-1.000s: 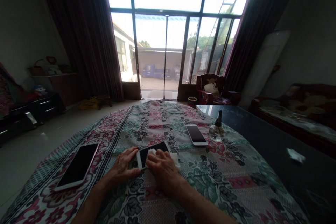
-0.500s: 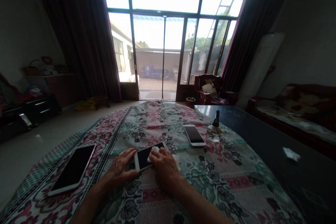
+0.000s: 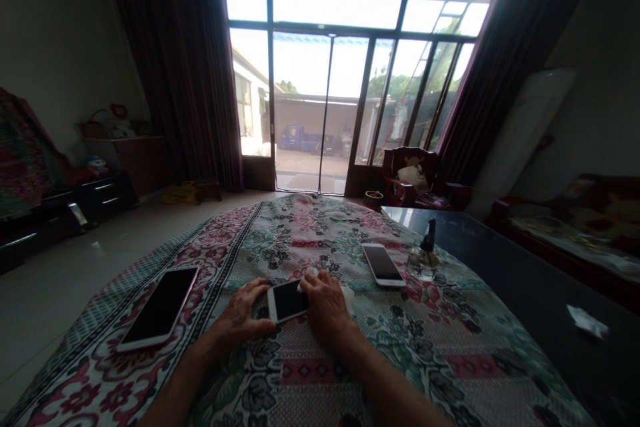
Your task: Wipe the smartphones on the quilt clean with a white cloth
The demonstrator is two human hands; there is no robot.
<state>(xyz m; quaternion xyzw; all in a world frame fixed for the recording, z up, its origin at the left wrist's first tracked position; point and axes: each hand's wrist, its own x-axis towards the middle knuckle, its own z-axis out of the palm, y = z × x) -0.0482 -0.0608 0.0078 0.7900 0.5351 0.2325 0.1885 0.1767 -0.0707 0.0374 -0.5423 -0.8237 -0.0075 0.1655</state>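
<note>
1. Wiping looks mid-job, judging by the tissue (image 3: 349, 300) on the middle phone's screen; no sign that this one is finished.
2. Left hand (image 3: 245, 313): thumb and fingers spread well apart, bracketing the left end of the middle phone (image 3: 287, 300). Reads as steadying it, not a closed grip; contact pressure can't be told.
3. Right hand (image 3: 326, 300): fingers bunched together over the tissue, holding it against the phone's right part. Some tissue pokes out past the fingertips, more on the hand's far side. Palm side hidden.
4. Middle phone: flat on the patterned tablecloth (image 3: 410, 340), face up, between the hands, slightly angled. Left part of the dark screen shows; right end is covered, so can't judge how much is clean.
5. Left phone (image 3: 161, 307): face up on the cloth, well apart from the left hand. Wiped or not: can't tell.
6. Right phone (image 3: 384, 265): face up, beyond the right hand, untouched. Same, can't tell.
7. Clear bottle (image 3: 424, 260) with dark top: upright, just beside the right phone, no hand on it.
8. Crumpled white scrap (image 3: 587, 322): on the dark table (image 3: 525, 273) off to the right. Used or fresh unclear.
9. Glass door (image 3: 320, 113): far back, bright.
</note>
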